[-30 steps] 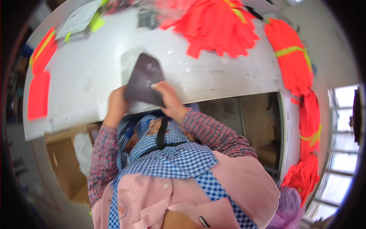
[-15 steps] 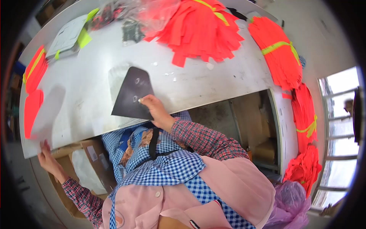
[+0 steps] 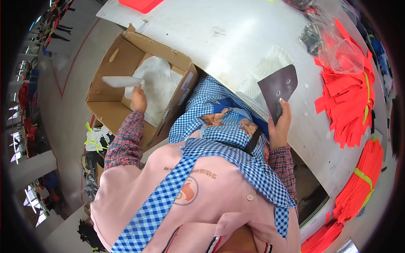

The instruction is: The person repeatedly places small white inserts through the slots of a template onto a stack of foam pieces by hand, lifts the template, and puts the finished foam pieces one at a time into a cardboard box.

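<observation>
Our left hand (image 3: 139, 99) grips a white sheet (image 3: 119, 81) over a box (image 3: 125, 55), while our right hand (image 3: 281, 126) pinches a dark panel (image 3: 276, 86).

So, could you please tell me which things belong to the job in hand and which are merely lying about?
Apparently in use: dark plate in right hand; pale sheet in left hand; cardboard box.
Apparently lying about: red strips; plastic bag.

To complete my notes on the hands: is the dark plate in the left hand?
No, the right hand holds the dark plate, while the left hand holds a pale sheet at the cardboard box.
</observation>
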`<state>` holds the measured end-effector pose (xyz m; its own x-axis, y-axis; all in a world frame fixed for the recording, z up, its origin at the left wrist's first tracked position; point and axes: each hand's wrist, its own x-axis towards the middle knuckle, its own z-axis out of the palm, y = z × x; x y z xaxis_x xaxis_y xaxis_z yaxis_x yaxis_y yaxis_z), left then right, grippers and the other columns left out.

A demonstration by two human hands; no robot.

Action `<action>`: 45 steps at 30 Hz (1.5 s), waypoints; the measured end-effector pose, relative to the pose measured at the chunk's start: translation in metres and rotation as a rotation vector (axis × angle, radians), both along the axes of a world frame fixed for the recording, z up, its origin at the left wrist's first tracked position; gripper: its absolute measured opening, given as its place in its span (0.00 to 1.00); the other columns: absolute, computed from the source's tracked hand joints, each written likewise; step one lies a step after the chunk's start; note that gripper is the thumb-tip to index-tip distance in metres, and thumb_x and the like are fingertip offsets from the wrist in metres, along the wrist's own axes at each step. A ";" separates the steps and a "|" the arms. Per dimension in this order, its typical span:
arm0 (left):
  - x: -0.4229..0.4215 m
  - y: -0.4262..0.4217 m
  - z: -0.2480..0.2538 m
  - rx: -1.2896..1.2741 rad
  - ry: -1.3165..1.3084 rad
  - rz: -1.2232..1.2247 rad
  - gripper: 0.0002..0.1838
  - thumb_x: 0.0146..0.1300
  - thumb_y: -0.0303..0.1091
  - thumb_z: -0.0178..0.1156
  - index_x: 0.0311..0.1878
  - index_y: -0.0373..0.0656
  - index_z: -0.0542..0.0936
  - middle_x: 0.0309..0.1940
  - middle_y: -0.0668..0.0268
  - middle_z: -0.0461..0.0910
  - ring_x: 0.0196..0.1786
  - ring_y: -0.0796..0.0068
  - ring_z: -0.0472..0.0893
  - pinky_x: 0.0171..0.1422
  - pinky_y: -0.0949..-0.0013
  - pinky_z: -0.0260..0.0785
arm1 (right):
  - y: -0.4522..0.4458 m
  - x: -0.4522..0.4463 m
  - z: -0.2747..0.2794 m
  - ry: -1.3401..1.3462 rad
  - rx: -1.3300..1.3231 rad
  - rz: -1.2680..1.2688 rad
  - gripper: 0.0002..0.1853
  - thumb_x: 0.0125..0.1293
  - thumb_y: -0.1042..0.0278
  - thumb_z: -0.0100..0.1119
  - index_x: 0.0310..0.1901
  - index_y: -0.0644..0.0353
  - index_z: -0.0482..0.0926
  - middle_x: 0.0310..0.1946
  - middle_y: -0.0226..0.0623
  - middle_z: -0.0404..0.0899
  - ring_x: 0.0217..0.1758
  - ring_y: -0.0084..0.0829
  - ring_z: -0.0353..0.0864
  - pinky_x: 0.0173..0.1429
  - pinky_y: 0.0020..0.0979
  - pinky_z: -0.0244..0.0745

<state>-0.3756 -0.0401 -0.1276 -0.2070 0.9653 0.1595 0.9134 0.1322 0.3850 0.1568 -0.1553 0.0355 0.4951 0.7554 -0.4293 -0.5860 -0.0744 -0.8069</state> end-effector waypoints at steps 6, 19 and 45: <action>0.038 -0.021 -0.032 -0.270 -0.021 -0.083 0.19 0.64 0.29 0.49 0.57 0.42 0.79 0.48 0.44 0.78 0.53 0.44 0.78 0.59 0.51 0.70 | 0.000 0.002 -0.007 0.012 0.029 -0.021 0.10 0.68 0.65 0.57 0.46 0.60 0.78 0.44 0.32 0.79 0.48 0.28 0.79 0.56 0.31 0.77; 0.062 -0.007 0.013 -0.074 -0.247 0.214 0.22 0.73 0.43 0.43 0.53 0.36 0.78 0.43 0.40 0.80 0.49 0.39 0.79 0.55 0.48 0.71 | 0.003 0.000 -0.005 0.051 0.042 -0.042 0.10 0.69 0.67 0.56 0.46 0.64 0.77 0.46 0.36 0.79 0.51 0.31 0.79 0.62 0.37 0.76; 0.076 -0.048 -0.010 -0.339 -0.290 0.184 0.25 0.74 0.46 0.41 0.56 0.35 0.78 0.49 0.40 0.80 0.55 0.43 0.78 0.60 0.53 0.68 | 0.002 0.000 -0.006 0.050 0.020 -0.047 0.09 0.67 0.65 0.59 0.44 0.60 0.78 0.43 0.31 0.79 0.47 0.26 0.79 0.54 0.30 0.76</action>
